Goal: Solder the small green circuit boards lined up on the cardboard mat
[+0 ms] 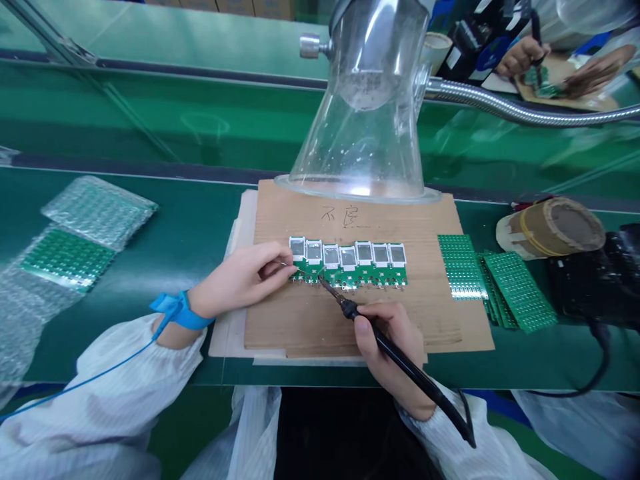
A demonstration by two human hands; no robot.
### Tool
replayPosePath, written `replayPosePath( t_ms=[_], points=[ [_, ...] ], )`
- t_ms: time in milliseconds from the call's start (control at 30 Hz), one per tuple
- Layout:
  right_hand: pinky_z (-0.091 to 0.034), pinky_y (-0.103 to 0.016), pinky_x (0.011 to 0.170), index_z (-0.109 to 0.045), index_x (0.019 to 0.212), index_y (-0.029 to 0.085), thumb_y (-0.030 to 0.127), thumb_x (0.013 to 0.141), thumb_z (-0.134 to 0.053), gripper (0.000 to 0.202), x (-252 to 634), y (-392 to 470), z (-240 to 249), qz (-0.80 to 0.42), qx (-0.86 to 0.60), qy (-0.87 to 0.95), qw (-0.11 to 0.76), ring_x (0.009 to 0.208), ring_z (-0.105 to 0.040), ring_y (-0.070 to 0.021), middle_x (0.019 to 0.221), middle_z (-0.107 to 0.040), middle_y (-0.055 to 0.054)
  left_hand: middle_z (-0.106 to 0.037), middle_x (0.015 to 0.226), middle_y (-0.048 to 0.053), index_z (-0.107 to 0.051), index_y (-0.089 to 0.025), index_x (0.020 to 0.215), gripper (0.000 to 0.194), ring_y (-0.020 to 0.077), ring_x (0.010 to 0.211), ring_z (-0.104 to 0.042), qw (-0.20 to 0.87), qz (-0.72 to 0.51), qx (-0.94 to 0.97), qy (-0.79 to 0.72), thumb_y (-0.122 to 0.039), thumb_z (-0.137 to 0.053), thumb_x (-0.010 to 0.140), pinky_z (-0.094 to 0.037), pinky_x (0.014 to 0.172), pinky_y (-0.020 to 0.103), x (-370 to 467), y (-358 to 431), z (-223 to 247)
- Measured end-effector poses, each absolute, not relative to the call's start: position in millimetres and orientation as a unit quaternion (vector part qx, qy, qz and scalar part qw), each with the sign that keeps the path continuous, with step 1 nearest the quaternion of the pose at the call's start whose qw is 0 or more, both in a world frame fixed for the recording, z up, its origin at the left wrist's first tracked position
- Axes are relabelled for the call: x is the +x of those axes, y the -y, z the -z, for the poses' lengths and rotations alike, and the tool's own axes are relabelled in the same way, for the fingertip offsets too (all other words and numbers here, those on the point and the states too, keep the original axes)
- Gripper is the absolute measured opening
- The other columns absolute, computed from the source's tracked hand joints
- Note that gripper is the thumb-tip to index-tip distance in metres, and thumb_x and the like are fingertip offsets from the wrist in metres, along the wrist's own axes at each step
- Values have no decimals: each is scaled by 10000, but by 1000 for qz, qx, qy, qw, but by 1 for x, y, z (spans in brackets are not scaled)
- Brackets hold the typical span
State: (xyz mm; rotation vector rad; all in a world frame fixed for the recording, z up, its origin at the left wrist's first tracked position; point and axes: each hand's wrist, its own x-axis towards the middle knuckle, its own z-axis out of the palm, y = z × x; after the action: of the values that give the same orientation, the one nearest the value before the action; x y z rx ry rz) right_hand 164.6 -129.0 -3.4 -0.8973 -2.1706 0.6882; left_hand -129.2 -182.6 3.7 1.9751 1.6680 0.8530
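Observation:
A green circuit board strip (345,275) with several white-framed parts along its top lies on brown cardboard (320,327). At its left end, my left hand (253,277) pinches a thin wire (295,267) that reaches over the board. A blue strap (185,311) goes round that wrist. My right hand (393,347) grips the black handle of a soldering iron (370,327). The iron's tip points up and left, at the board's lower part near the wire's end; whether the two touch is too small to tell.
A clear fume hood (365,147) hangs just beyond the board. Stacked green boards (520,291), a taped round container (555,227) and a black device (595,280) stand right. Bubble-wrapped boards (70,257) lie left. Another person's hands (523,59) work behind the partition.

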Motion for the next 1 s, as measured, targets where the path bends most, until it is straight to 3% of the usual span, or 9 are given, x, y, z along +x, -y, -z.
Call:
replayPosePath(
  t_ms=[367,600,833,1000],
  points=[
    [-589,-220,611,-582,1010,256,290,1054,-630,74,160,130,-1,-198,-300,868,343,642,-769,-137,796,-762,27,-525,737,-59,-630,-198,1039,37,108,606,-509,216,-273,743,-572,-207,-602,1061,-372,576,220,-127,186,-10],
    [-597,-216,609,-604,1026,255,364,1078,-612,121,157,130,-3,-206,-319,859,345,648,-773,-138,820,-780,23,-503,714,-68,-630,-198,1024,39,109,595,-497,204,-283,731,-586,-176,-600,1036,-369,573,223,-133,186,-10],
    [-604,-233,602,-608,1013,253,291,1043,-651,64,153,130,0,-230,-308,860,336,647,-779,-157,813,-781,12,-519,724,-55,-626,-194,1010,76,118,609,-515,224,-264,735,-584,-211,-569,1058,-382,586,232,-128,184,-10],
    [-623,-248,627,-609,1014,261,254,1022,-643,35,153,130,2,-222,-290,864,346,678,-792,-165,810,-780,12,-614,784,-28,-643,-189,1029,90,120,654,-574,234,-258,738,-578,-185,-555,1045,-419,611,229,-132,187,-12]
  ],
)
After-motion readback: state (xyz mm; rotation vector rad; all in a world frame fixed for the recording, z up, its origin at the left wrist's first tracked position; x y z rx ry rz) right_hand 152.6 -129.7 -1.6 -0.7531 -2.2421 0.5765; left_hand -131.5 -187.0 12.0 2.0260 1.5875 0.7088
